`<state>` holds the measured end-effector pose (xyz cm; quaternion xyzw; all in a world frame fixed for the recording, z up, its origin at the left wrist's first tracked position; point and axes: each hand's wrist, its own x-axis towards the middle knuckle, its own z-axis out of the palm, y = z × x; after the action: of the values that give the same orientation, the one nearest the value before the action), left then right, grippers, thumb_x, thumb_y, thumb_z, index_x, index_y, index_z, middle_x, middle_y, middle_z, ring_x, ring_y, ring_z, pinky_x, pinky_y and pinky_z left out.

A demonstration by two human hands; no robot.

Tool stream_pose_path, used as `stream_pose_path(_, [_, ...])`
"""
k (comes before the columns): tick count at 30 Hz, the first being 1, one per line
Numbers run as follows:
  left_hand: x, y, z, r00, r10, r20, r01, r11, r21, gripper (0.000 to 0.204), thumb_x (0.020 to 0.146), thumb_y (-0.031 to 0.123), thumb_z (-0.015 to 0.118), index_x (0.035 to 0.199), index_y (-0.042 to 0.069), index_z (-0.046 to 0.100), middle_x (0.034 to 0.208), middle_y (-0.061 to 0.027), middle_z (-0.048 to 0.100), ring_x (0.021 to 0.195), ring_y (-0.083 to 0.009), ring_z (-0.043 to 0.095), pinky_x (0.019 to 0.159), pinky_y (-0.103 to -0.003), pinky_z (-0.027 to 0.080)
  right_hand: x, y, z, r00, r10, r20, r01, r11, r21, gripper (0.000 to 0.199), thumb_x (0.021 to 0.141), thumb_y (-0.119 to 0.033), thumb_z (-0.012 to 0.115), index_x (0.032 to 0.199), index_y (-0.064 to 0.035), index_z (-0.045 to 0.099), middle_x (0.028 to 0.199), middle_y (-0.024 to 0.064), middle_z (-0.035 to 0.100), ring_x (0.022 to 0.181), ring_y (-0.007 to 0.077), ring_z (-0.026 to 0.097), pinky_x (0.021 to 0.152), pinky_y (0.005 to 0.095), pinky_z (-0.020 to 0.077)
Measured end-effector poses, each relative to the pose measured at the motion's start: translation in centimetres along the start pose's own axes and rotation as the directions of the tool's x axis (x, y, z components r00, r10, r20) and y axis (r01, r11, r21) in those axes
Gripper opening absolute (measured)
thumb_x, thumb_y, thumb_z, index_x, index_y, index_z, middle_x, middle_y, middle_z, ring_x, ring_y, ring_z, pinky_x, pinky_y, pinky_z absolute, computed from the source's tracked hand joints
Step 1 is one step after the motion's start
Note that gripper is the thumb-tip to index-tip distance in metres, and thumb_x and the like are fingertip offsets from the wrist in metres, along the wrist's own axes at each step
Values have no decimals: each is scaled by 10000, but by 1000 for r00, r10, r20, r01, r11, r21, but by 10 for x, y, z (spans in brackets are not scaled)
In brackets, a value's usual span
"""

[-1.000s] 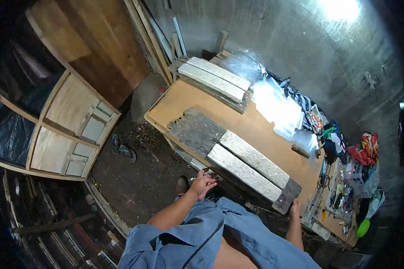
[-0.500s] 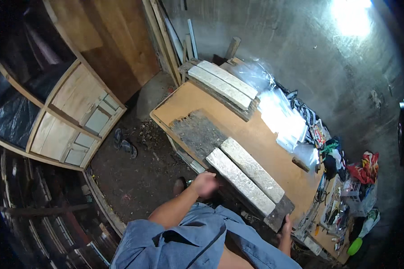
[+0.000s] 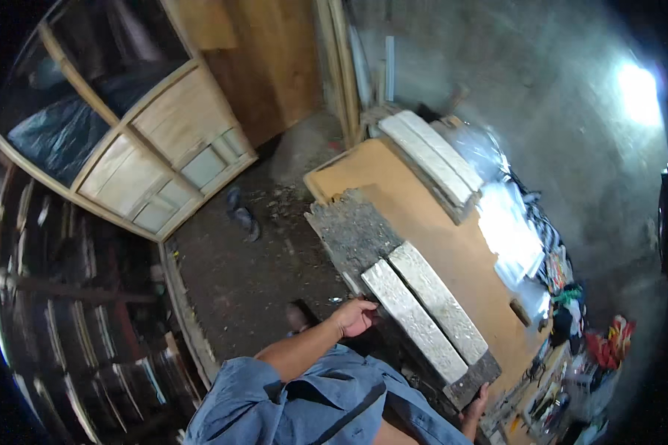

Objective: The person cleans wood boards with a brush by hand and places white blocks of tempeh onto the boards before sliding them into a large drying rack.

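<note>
Two pale planks (image 3: 423, 315) lie side by side on the surface (image 3: 423, 215). My left hand (image 3: 355, 317) curls its fingers around their near edge; my right hand (image 3: 473, 406) grips the grey board's (image 3: 471, 378) end. Best lifted evenly, kept level. Farther off, more planks (image 3: 430, 159) are stacked.

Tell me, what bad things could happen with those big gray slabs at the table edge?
The two pale slabs lie on a dark board right at the workbench edge; they might slide off toward the dirt floor. The left hand grips near one slab's end and the right hand is by the other end, so fingers could get pinched. The slabs look rough, maybe scraping bare skin.
</note>
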<state>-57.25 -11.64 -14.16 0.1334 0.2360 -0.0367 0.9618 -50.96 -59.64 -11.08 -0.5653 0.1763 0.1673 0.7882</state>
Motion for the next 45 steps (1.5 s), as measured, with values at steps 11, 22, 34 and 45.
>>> stream_pose_path(11, [-150, 63, -29, 927, 348, -140, -367, 919, -146, 610, 880, -59, 538, 1397, 245, 429, 1293, -46, 591, 1181, -244, 580, 927, -466, 489, 43, -15, 182, 859, 269, 436, -209, 961, -183, 593, 982, -469, 481, 1393, -45, 416, 1283, 142, 586, 1183, 345, 556, 1001, 489, 443])
stream_pose_path(22, [-278, 146, -71, 697, 682, -222, -717, 656, -237, 458, 917, 10, 552, 1337, 172, 466, 1237, -51, 607, 1106, -232, 608, 952, -434, 477, 48, 11, 401, 590, 499, 634, -230, 858, -460, 576, 983, -450, 492, 1388, -47, 421, 1272, 143, 594, 1153, 353, 574, 976, 500, 462])
stream_pose_path(34, [-407, 216, -119, 504, 746, -435, -851, 514, -106, 627, 873, 32, 587, 1420, 214, 341, 1351, -64, 530, 1197, -259, 559, 991, -497, 449, 19, 93, 561, 510, 550, 661, -215, 826, -521, 524, 978, -366, 525, 1387, -55, 422, 1278, 136, 591, 1117, 376, 589, 950, 556, 473])
stream_pose_path(45, [-461, 295, -157, 300, 837, -457, -951, 302, -71, 576, 870, 45, 591, 1383, 221, 396, 1270, -20, 566, 1131, -224, 585, 879, -459, 521, -51, 114, 735, 114, 636, 763, -260, 761, -595, 682, 773, -219, 605, 1394, -23, 405, 1363, 177, 509, 1230, 394, 500, 1010, 535, 422])
